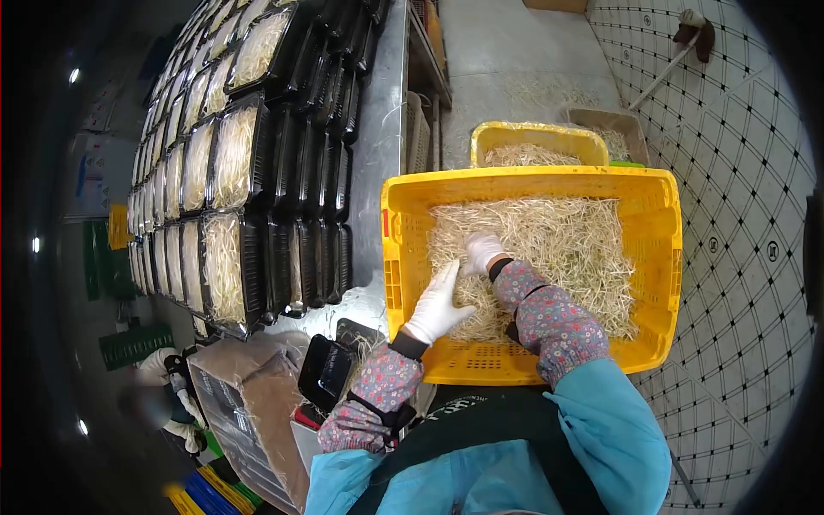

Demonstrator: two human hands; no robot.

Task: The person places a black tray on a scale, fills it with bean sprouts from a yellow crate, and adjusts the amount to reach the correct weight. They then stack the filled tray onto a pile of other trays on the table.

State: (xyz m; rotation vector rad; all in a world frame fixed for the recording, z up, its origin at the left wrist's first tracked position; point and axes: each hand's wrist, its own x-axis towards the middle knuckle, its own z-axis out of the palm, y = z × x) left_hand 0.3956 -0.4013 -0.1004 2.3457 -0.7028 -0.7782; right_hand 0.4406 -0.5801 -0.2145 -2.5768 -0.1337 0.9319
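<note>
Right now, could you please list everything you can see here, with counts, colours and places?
crate: one, yellow, in front, holding sprouts
bean sprouts: heap, pale, inside the crate
second crate: one, yellow, behind the first
filled trays: many, black, rows on the left
empty trays: a stack, black, lower left
metal table: one, grey, under the trays
left hand: white glove, on the sprouts
right hand: white glove, in the sprouts

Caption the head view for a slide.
Gloved left hand and right hand in sprouts in a yellow crate, beside rows of black trays.
</note>
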